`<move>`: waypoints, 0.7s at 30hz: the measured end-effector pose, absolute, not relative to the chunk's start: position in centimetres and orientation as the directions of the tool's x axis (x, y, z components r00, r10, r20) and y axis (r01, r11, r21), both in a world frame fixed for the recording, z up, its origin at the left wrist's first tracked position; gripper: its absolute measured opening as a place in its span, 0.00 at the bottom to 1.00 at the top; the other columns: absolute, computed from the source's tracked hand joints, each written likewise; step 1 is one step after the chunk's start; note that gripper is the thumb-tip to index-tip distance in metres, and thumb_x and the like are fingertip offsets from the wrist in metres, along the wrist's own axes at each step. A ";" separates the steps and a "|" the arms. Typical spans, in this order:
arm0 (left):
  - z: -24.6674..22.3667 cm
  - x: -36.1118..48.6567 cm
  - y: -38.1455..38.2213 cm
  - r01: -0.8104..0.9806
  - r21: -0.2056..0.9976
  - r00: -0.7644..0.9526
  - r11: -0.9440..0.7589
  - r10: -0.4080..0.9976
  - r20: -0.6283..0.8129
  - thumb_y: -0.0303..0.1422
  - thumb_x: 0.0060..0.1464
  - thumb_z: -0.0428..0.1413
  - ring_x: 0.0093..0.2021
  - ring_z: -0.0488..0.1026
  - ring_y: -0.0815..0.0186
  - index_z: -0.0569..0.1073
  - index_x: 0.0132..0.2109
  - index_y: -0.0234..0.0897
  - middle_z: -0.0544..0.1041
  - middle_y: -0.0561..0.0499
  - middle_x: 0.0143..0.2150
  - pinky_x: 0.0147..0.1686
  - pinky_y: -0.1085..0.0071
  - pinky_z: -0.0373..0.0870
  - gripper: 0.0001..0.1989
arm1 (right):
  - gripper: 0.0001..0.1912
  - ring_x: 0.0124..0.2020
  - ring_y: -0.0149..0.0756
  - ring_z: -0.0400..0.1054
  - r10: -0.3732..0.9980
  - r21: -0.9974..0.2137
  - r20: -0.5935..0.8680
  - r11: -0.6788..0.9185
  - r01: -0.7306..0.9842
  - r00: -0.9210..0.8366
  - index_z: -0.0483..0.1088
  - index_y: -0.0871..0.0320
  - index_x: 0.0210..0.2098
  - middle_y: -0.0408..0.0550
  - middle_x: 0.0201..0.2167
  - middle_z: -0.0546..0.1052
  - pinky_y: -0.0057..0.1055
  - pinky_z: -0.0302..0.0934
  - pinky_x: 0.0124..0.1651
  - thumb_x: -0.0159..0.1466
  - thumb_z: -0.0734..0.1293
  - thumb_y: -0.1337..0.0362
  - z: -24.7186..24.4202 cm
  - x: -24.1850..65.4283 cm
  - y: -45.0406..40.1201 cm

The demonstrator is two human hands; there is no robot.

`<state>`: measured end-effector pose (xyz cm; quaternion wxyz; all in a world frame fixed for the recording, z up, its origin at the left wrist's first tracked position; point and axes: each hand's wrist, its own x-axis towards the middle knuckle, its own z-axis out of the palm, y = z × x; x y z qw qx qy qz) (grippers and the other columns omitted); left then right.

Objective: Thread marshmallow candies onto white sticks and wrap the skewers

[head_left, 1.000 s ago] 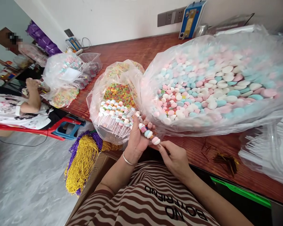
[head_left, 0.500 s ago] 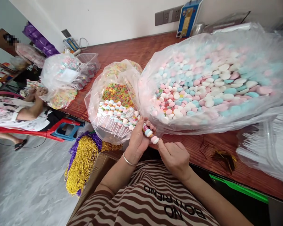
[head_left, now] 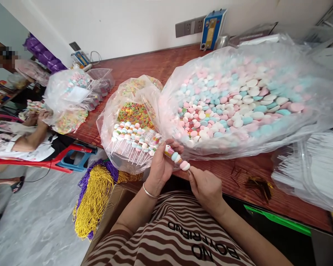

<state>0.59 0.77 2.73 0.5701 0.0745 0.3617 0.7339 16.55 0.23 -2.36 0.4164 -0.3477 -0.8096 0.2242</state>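
Observation:
My left hand point(head_left: 161, 164) is closed around a candy skewer point(head_left: 176, 157), a row of pink, white, blue and orange sweets with a clear printed wrapper at its upper end. My right hand point(head_left: 207, 187) pinches the skewer's lower end just below the last white sweet; the stick there is hidden by the fingers. Beyond my left hand, several similar candy skewers point(head_left: 131, 138) with white sticks lie in an open clear plastic bag point(head_left: 104, 127) on top of small coloured ring sweets point(head_left: 135, 113). A big clear bag holds many pink, white and blue marshmallow-like sweets point(head_left: 242, 101).
At the right are white sticks point(head_left: 319, 159) in plastic and a bundle of gold twist ties point(head_left: 259, 187). A blue device point(head_left: 213, 29) stands by the wall. Gold and purple bead strings point(head_left: 94, 199) hang at left. Another person point(head_left: 24, 138) sits farther left beside more bags.
The view has shifted slightly. My right fingers have moved a little down the skewer's end, and the thumb now shows below the index finger. My left hand keeps its hold.

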 end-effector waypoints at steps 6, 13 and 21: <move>1.9 0.2 0.6 -0.854 0.520 -0.205 -0.016 0.929 -0.308 0.40 0.60 0.59 0.33 0.77 0.66 0.76 0.41 0.36 0.77 0.50 0.35 0.44 0.64 0.76 0.11 | 0.19 0.11 0.23 0.39 0.660 -0.776 -0.277 -0.582 -0.243 -0.698 0.69 0.56 0.32 0.29 0.12 0.52 0.25 0.39 0.15 0.68 0.66 0.47 -0.9 15.9 -0.2; 2.4 1.2 0.9 -0.843 0.537 -0.223 0.000 0.910 -0.351 0.38 0.61 0.59 0.35 0.78 0.66 0.76 0.40 0.35 0.78 0.50 0.35 0.45 0.65 0.76 0.10 | 0.10 0.19 0.29 0.56 0.855 -0.874 0.335 0.439 0.208 -0.397 0.72 0.57 0.36 0.39 0.18 0.65 0.31 0.50 0.26 0.71 0.64 0.60 -2.4 16.2 0.4; 2.9 1.3 0.7 -0.792 0.610 -0.263 0.027 0.886 -0.382 0.39 0.62 0.59 0.36 0.80 0.62 0.76 0.44 0.37 0.81 0.48 0.37 0.42 0.64 0.77 0.10 | 0.08 0.24 0.33 0.65 0.619 -0.474 0.651 0.783 0.402 -0.439 0.72 0.59 0.45 0.45 0.24 0.75 0.35 0.54 0.33 0.72 0.61 0.68 -3.1 16.5 0.6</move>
